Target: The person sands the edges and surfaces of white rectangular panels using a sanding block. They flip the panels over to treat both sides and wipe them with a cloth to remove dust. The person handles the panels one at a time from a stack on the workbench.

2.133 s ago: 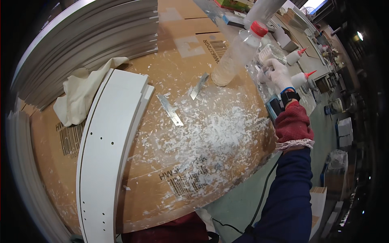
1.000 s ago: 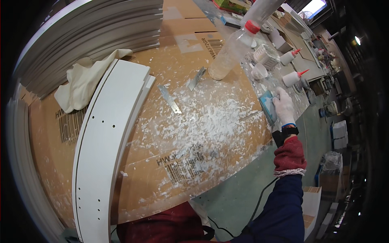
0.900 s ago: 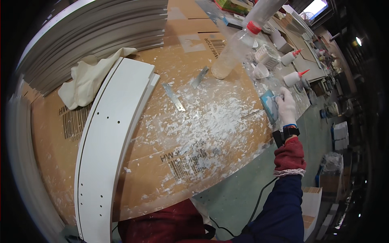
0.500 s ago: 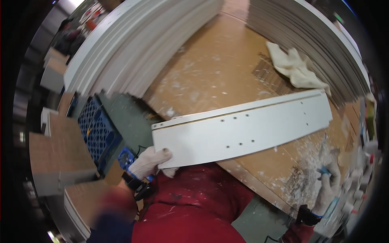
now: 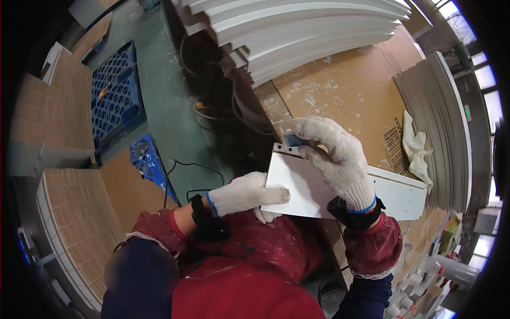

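A long white panel (image 5: 300, 183) with small holes and a groove along its far edge lies tilted across the cardboard-topped table in front of me. My left hand (image 5: 247, 194), in a white knit glove, is closed on the panel's left end, thumb on top and fingers beneath. My right hand (image 5: 337, 157), gloved too, pinches a small flat blue piece (image 5: 295, 140) between thumb and fingers. This piece is at the panel's far left corner, by the holes there; whether it touches is unclear. The right hand and wrist hide the panel's middle.
Stacked white panels (image 5: 308, 32) stand at the far side, another stack (image 5: 438, 127) at the right with a cream cloth (image 5: 414, 149) beside it. Bottles and tubs (image 5: 409, 300) crowd the lower right. Blue pallets (image 5: 117, 95), cables and board stacks (image 5: 79, 223) are on the left.
My right hand has come from the white-dusted spot on the right to the panel's left end, bringing the blue piece. My left hand still holds the panel. The view has swung left.
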The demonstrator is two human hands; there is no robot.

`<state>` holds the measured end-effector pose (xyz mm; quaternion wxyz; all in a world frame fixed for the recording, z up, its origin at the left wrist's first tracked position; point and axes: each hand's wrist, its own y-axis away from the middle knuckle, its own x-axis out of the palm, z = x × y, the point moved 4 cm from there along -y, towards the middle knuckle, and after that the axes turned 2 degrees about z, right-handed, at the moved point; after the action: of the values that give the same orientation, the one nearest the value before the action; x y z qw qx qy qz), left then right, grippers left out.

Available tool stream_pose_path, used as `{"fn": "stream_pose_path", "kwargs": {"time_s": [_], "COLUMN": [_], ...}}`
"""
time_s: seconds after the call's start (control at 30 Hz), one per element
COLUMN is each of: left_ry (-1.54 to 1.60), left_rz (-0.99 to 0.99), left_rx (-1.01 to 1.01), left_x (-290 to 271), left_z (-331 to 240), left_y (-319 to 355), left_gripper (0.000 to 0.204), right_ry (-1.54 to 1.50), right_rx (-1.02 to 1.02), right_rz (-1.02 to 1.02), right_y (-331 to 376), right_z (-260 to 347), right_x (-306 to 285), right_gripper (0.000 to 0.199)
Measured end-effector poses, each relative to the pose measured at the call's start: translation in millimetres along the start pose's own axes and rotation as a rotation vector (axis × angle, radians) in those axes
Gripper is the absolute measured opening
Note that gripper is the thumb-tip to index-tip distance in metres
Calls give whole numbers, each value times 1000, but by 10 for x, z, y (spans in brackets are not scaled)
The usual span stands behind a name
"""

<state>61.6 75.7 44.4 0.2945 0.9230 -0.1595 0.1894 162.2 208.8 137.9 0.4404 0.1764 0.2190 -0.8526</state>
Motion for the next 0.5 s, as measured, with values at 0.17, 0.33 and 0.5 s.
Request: {"fn": "stream_pose_path", "kwargs": {"time_s": [0.17,0.33,0.5], "left_ry": [34,53,83], "left_rz": [55,84,72], "left_rx": [10,31,49], "left_x": [-85,-95,-94], "left_z": [74,96,128], "left_y": [-44,-55,-63], "left_gripper": [41,40,39], "right_ry": [192,358,504], "right_rx": [-69,-163,-238], "right_rz": [100,152,202], "right_y": [-100,-96,-92], "right_z": [-9,58,59], "right_x": [195,256,293], "right_gripper": [41,46,52]}}
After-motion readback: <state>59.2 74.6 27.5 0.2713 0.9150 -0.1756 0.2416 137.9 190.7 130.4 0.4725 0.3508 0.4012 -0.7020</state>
